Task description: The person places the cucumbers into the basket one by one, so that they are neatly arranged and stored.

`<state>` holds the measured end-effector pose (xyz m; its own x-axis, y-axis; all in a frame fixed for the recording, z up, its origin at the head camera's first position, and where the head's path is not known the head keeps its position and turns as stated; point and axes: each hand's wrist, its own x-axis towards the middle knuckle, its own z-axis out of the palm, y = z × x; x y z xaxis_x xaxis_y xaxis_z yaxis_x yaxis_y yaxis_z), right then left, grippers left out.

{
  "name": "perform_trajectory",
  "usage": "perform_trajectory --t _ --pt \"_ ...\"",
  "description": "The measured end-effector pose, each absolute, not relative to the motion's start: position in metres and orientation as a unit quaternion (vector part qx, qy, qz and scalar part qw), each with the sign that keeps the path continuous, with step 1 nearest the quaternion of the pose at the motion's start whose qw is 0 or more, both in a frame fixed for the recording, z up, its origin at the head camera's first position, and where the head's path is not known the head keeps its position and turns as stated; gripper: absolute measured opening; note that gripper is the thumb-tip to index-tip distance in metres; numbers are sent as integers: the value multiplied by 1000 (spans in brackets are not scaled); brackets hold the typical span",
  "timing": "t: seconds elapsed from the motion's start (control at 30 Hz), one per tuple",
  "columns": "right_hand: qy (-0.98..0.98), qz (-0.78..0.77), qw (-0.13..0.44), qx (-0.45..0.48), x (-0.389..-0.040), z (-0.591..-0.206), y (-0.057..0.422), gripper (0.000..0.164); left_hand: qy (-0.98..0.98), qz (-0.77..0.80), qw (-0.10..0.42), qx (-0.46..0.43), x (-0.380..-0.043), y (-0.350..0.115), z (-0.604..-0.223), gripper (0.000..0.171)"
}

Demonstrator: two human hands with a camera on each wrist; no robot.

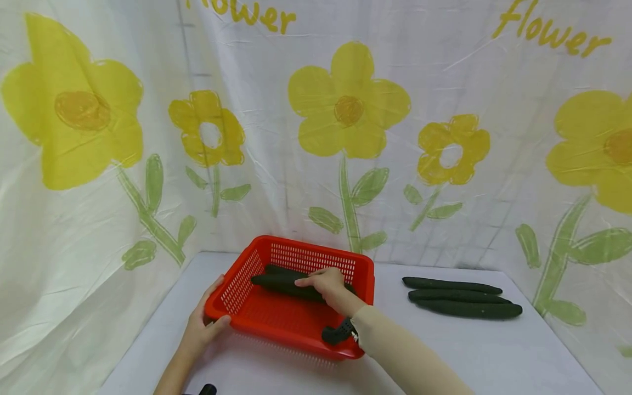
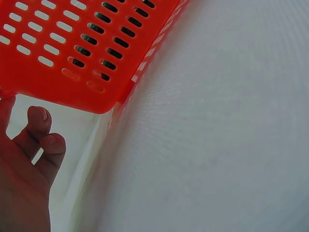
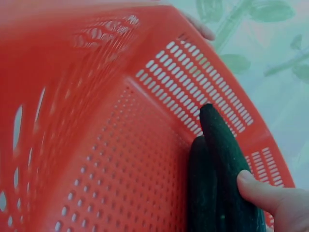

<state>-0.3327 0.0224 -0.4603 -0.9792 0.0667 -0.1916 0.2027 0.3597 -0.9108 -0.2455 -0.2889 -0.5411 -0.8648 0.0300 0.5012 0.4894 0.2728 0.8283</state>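
A red plastic basket [image 1: 276,315] with slotted walls stands on the white table, its left side propped toward my left hand [image 1: 202,323]. That hand grips the basket's left front corner, thumb at the rim; the left wrist view shows curled fingers [image 2: 38,121] just beyond the red edge. Inside, two dark green cucumbers lie side by side along the far wall. My right hand [image 1: 328,285] reaches in and holds one cucumber [image 3: 223,154], thumb pressed on its side. The other cucumber [image 3: 200,183] lies against it. The right hand's remaining fingers are hidden behind the cucumber.
Three more cucumbers [image 1: 464,310] lie in a row on the table [image 1: 395,329], right of the basket. A white curtain [image 1: 266,181] with painted yellow flowers hangs behind the table. A black wrist camera [image 1: 338,333] overlaps the basket's right front corner.
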Motion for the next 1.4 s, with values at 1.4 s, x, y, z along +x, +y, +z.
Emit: perform_trajectory --t 1.4 --pt "764 -639 63 58 -333 -421 59 53 -764 -585 207 -179 -247 -290 -544 86"
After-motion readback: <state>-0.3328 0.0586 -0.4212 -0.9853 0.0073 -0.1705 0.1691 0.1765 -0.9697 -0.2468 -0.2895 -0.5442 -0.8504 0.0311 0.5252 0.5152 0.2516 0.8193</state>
